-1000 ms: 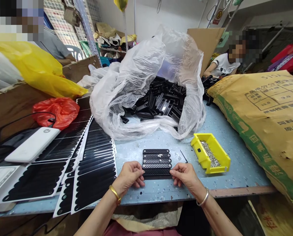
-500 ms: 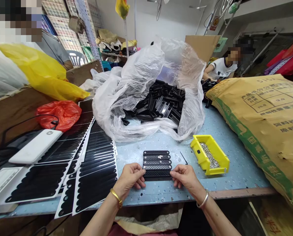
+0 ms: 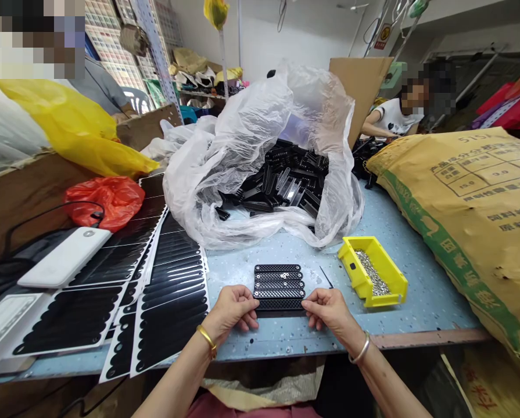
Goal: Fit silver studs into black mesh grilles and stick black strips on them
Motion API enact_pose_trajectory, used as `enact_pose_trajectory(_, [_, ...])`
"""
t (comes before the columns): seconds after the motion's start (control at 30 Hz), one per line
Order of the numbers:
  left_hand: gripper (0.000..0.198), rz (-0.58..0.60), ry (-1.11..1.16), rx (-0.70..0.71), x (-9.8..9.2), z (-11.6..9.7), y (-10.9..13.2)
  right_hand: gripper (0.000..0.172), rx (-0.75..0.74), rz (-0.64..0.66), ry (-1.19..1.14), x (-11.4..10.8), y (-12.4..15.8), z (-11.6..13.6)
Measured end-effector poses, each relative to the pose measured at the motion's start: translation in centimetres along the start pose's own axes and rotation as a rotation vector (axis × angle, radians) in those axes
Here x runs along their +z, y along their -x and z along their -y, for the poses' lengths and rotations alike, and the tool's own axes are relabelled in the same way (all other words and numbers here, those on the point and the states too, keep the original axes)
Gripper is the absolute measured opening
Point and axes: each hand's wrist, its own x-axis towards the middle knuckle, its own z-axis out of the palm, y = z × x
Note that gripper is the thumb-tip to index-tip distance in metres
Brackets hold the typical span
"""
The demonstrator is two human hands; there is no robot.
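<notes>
Five perforated black plastic strips (image 3: 279, 288) lie side by side near the front edge of the counter (image 3: 420, 307). The left hand (image 3: 231, 310) and right hand (image 3: 327, 310) sit at either end of the row, fingers curled in around the lowest strip's ends (whether they truly pinch it, I can't tell from here). A few small silver pieces (image 3: 281, 275) rest on the upper strips, and one careless nudge could scatter them or skew the row. The yellow bin (image 3: 373, 273) stands just to the right, near enough for a swinging wrist to tip it. The black-striped sheets (image 3: 172, 278) crowd the left, so a strip could easily slide among them.
</notes>
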Motion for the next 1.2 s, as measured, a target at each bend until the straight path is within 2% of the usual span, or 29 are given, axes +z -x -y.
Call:
enact_pose_trajectory(0.23, [0.038,0.068,0.02,-0.025,-0.4,-0.2,-0.1,0.04,-0.001,0.015,-0.007,-0.1,0.0,0.1])
enact_pose_trajectory(0.4, [0.039,0.058,0.021,-0.01,-0.5,-0.1,-0.2,0.041,-0.004,0.031,-0.001,-0.2,-0.1,0.0])
enact_pose_trajectory(0.6, [0.035,0.141,0.065,-0.048,-0.9,-0.3,-0.2,0.041,0.004,0.035,-0.003,-0.3,-0.1,0.0])
enact_pose_trajectory(0.77, [0.035,0.095,-0.011,-0.023,-0.6,-0.7,-0.2,0.04,0.008,0.032,-0.005,-0.3,-0.1,0.0])
enact_pose_trajectory(0.93, [0.032,0.151,-0.161,-0.018,-1.1,-1.7,-0.9,0.039,0.008,0.045,0.0,-0.4,-0.1,0.2])
enact_pose_trajectory(1.07, [0.031,0.211,-0.176,-0.024,-1.2,-1.9,-1.2,0.039,0.012,0.043,0.004,-0.3,-0.1,0.3])
enact_pose_trajectory(1.2, [0.032,0.191,-0.188,0.008,-1.2,-1.5,-0.6,0.039,0.023,0.034,0.026,-0.3,-0.1,0.0])
